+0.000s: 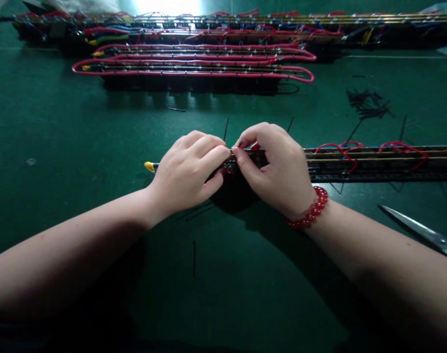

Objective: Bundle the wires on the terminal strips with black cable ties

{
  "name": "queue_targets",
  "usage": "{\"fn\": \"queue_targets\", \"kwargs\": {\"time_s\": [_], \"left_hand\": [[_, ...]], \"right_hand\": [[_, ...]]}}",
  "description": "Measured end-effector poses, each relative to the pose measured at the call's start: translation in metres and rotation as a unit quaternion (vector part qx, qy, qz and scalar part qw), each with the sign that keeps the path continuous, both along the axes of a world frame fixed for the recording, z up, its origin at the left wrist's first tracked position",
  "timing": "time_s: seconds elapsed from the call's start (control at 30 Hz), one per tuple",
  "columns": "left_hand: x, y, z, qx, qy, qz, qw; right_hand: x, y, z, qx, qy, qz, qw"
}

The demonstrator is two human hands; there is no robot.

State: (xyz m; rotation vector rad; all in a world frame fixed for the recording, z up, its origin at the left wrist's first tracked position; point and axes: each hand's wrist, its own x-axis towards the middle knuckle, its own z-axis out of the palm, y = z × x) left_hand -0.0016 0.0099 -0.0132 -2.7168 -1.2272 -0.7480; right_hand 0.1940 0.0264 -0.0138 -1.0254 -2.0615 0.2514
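Note:
A long dark wiring assembly (pixel 374 164) with brass-coloured rods and red wires runs from the middle of the view to the right edge. My left hand (pixel 194 169) is wrapped over its left part, fingers closed round it; a yellow tip (pixel 148 166) shows beyond that hand. Beside it, my right hand (pixel 275 164), with a red bead bracelet (pixel 311 213) at the wrist, pinches thumb and forefinger together at the rods. A small black end shows at those fingertips. Thin black ties (pixel 226 128) stick up from the assembly.
Behind are a bundle looped with thick pink-red cable (pixel 194 74) and a longer wired assembly (pixel 392 19). A pile of short black ties (pixel 368 104) lies back right. Scissors (pixel 418 225) lie at the right on the green table (pixel 79 122). A loose tie (pixel 194 259) lies in front.

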Motion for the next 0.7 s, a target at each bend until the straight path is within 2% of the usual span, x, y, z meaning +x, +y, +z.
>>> {"fn": "queue_targets", "kwargs": {"time_s": [0.7], "left_hand": [[-0.0002,0.0006,0.0011,0.008,0.003,-0.004,1.000]], "right_hand": [[0.0013,-0.0005,-0.0010,-0.009,-0.003,0.026,1.000]]}}
